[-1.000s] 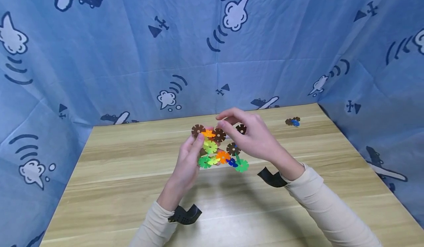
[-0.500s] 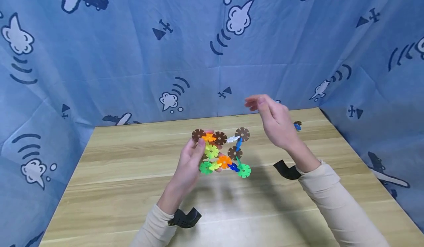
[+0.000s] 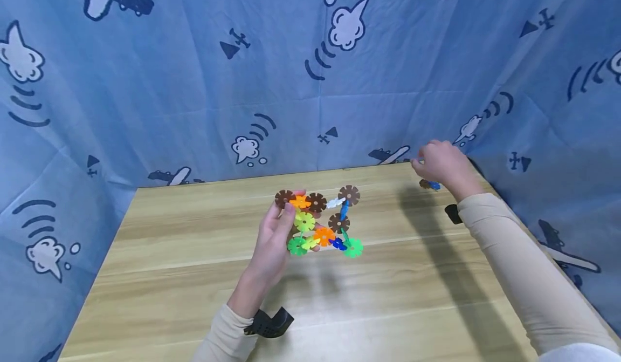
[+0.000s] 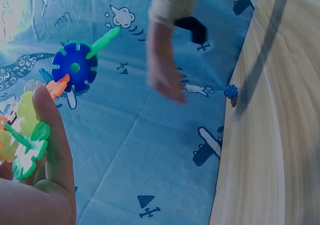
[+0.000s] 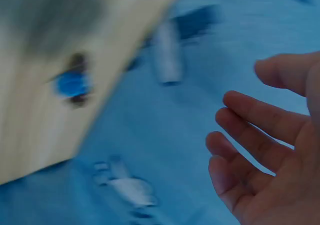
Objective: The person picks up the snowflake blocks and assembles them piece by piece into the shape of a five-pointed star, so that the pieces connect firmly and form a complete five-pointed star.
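Observation:
My left hand (image 3: 270,243) grips a ring-like frame of slotted plastic flower discs, above the table. Its thumb lies near an orange piece at the upper left. Along the frame run brown discs (image 3: 338,223), orange discs (image 3: 324,237), yellow-green, green, blue and white ones. In the left wrist view a dark blue disc (image 4: 75,67) stands out past the thumb. The right hand (image 3: 445,166) hovers near the far right corner, over a small group of loose discs. Its fingers are spread and hold nothing in the right wrist view. That group shows a blue disc (image 5: 71,84) with brown ones beside it.
The wooden table (image 3: 194,275) has its back edge against a blue printed curtain (image 3: 281,81), which also hangs at both sides. Black wrist mounts (image 3: 269,323) sit below the hands. The right arm casts a long shadow over the table's right part.
My right hand has left the disc frame, risen, and moved right to the loose discs. The left hand still holds the frame in nearly the same place.

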Motion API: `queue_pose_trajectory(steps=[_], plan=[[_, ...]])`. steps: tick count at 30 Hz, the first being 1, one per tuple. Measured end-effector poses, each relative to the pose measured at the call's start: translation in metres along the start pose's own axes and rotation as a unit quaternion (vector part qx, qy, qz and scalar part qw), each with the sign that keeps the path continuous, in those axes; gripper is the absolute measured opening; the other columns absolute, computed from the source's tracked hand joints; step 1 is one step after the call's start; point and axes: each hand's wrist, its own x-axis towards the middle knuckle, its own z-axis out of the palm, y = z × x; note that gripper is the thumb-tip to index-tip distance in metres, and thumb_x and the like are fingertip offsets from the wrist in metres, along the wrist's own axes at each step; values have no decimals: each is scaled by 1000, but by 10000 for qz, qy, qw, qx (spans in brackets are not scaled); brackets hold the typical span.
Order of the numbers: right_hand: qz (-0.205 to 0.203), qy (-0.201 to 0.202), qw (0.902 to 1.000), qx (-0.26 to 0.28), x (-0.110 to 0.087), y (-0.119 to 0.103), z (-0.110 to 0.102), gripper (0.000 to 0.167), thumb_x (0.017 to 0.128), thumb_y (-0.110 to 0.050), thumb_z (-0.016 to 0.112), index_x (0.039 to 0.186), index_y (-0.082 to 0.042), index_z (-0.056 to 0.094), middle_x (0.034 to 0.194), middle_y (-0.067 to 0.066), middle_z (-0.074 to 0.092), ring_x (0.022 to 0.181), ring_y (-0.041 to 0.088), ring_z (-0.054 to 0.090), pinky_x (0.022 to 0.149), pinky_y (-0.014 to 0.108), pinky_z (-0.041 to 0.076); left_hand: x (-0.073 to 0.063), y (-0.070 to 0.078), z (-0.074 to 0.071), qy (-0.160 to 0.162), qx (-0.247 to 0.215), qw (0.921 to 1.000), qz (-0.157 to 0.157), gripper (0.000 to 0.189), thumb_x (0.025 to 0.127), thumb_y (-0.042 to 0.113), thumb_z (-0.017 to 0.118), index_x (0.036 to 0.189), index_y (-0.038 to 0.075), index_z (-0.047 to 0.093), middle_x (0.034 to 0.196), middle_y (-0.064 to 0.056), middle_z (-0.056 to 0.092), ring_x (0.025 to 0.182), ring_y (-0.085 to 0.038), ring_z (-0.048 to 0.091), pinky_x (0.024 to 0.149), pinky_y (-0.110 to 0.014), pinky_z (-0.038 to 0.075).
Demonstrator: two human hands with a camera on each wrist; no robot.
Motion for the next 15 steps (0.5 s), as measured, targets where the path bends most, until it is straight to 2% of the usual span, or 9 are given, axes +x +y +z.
queue_pose_trajectory(steps=[1,4,7,9,10,12,15], plan=[[21,-121,9998,-159,4,7,9,31,100,-23,51,98,4,67,115,31,57,105,51,54,82,63,50,0,0,0,35,14,10000,32,47,110,35,42,151,11,40,159,-8,38,149,-28,34,125,-47,25],[-82,-69,9969,-782,11,27,43,24,96,-15,53,90,5,63,108,32,52,98,51,53,73,59,51,0,-1,1,33,58,9999,112,45,110,32,42,149,10,42,159,-5,38,150,-27,32,126,-52,20],[-262,239,9894,-1405,13,40,75,25,94,-11,54,106,9,63,109,32,49,101,50,52,75,59,51,0,-1,1,8,119,9999,93,44,110,32,42,149,12,43,159,-3,36,149,-24,32,125,-51,22],[-295,309,9858,-1622,13,46,92,30,92,-10,53,112,10,61,110,31,50,102,50,52,79,60,49,0,-1,2,-33,74,10000,42,43,110,33,43,148,14,44,155,-5,42,142,-24,42,121,-47,32],[-232,238,9866,-1595,13,49,98,33,92,-10,52,117,11,59,113,31,49,106,51,51,82,61,48,0,-1,2,-69,31,10000,15,42,110,34,43,148,16,44,151,-6,45,137,-22,47,118,-42,39],[-54,68,9904,-1376,12,52,108,40,90,-10,52,123,12,56,118,34,49,111,54,48,89,65,45,0,-1,1,-168,-83,9998,-18,40,109,36,43,145,17,44,139,-9,54,120,-21,61,101,-34,54],[309,-175,9964,-766,11,55,116,43,89,-9,51,125,15,51,123,38,45,113,59,47,92,69,44,0,-2,1,-335,-244,9991,-27,38,110,36,42,143,17,43,123,-12,61,97,-17,69,76,-29,62]])
